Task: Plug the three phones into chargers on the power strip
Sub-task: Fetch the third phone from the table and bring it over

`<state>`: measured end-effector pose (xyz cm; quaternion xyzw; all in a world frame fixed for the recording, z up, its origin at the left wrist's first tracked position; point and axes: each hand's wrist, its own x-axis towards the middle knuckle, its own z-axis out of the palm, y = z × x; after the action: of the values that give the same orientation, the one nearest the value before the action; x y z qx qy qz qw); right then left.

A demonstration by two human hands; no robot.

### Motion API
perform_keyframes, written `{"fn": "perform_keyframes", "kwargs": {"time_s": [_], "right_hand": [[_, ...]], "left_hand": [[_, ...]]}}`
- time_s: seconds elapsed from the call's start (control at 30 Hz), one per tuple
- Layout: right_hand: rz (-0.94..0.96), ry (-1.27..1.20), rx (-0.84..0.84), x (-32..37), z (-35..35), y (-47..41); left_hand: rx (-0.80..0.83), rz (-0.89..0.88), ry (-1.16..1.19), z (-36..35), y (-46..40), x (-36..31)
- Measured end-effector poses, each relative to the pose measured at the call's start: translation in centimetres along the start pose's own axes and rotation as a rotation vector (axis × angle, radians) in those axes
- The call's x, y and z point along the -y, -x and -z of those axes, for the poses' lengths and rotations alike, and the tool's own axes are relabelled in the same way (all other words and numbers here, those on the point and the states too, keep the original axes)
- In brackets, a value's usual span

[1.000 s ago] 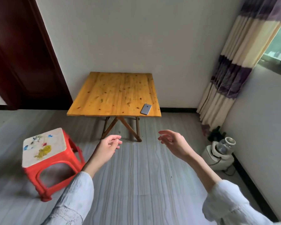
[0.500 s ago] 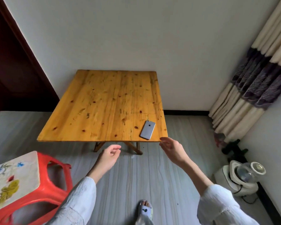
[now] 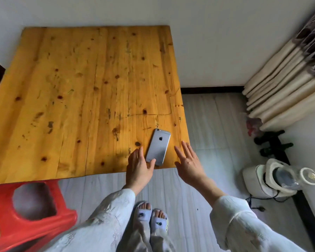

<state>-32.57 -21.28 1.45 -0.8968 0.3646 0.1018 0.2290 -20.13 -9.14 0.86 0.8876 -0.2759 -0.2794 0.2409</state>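
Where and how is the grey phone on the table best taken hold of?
Probably by its two long edges near the near end. The phone lies flat, face down, at the table's near right corner. The left hand already touches that end; the right hand is open beside it.

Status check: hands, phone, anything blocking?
Left hand open, thumb on the phone. Right hand open beside it. Phone face down at the table edge. Nothing blocking.
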Motion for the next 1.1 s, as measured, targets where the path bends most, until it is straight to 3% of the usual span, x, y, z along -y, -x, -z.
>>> {"fn": "perform_keyframes", "kwargs": {"time_s": [0.13,0.3,0.4,0.53,0.77,0.93,1.1], "right_hand": [[-0.014,0.046,0.064,-1.7,-3.2,-1.7],[-0.052,-0.091,0.05,-2.2,-4.4,-1.0],[-0.152,-0.282,-0.004,-1.9,-3.5,-0.1],[-0.29,-0.437,-0.022,-1.6,-2.2,2.5],[-0.569,-0.879,-0.051,-0.4,1.4,8.6],[-0.738,-1.406,-0.16,0.4,4.0,15.7],[-0.783,-1.551,-0.379,0.0,4.5,25.2]], "left_hand": [[-0.034,-0.04,-0.22,-3.8,-3.5,-0.5],[-0.075,-0.03,-0.421,-5.8,-3.7,-1.9],[-0.003,0.074,-0.341,-5.7,-4.1,-3.3],[0.09,0.179,-0.061,-4.7,-4.9,-3.8],[0.437,0.284,0.459,-1.2,-1.0,-3.5],[0.762,0.104,0.449,0.7,6.3,-6.3],[0.995,-0.078,0.387,-0.4,14.8,-10.4]]}}
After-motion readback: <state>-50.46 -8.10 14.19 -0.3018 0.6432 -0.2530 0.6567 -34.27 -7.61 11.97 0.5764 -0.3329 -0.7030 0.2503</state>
